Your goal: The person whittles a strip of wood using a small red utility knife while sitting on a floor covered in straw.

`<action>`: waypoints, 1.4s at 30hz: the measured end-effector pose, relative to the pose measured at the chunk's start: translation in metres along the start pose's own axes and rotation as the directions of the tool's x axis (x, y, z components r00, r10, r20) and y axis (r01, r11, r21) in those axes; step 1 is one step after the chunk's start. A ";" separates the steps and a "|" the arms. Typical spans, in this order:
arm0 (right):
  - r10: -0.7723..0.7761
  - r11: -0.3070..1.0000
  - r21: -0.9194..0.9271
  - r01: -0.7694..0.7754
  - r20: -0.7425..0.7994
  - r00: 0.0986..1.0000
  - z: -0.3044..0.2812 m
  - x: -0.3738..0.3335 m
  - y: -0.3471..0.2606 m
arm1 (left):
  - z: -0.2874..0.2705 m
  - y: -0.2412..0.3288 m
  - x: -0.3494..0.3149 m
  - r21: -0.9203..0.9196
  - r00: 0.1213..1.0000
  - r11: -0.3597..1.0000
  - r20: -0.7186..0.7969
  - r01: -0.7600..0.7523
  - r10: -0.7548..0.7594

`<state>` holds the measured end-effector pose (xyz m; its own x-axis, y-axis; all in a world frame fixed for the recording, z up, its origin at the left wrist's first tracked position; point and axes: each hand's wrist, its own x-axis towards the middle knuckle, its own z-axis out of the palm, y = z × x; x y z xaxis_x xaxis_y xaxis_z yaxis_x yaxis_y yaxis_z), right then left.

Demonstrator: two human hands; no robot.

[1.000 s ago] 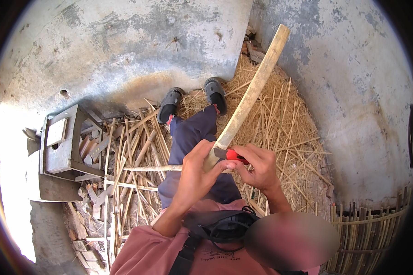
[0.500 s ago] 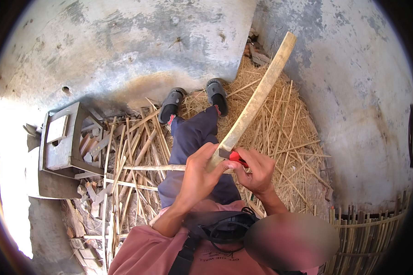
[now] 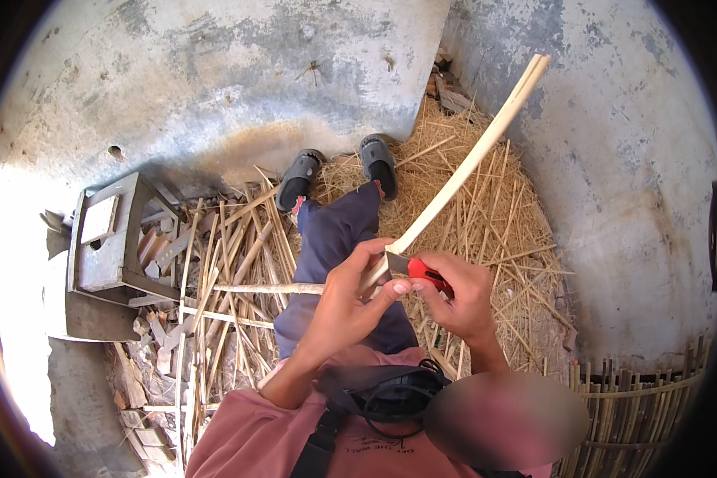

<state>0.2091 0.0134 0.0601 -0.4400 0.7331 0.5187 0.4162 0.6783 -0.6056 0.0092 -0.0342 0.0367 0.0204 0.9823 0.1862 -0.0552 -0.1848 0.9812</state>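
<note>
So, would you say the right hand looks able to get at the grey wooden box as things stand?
Probably not: the right hand is holding the red-handled knife, and the left hand, holding the pale strip, sits between it and the grey wooden box, which stands well off to the left.

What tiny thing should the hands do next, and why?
Perhaps the left hand should slide a little down the pale strip, away from the blade. The right hand holds the red knife with its blade at the strip, and the left thumb is very close to it.
</note>
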 end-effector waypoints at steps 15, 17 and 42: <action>-0.019 1.000 0.008 0.019 -0.028 0.999 0.012 -0.003 0.001 | 0.005 -0.013 -0.001 -0.023 0.989 0.990 0.047 -0.143 0.144; -0.015 1.000 0.014 0.016 -0.040 0.999 0.014 -0.003 0.001 | 0.005 -0.013 0.000 -0.068 0.986 0.985 0.041 -0.160 0.163; -0.001 1.000 -0.026 0.001 -0.008 1.000 0.008 0.000 -0.012 | 0.008 -0.009 0.006 0.196 0.967 0.955 -0.085 -0.221 0.241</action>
<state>0.1980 0.0049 0.0620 -0.4336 0.7329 0.5243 0.4366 0.6798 -0.5892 0.0173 -0.0265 0.0298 -0.0783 0.9078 0.4120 0.1384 -0.3994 0.9063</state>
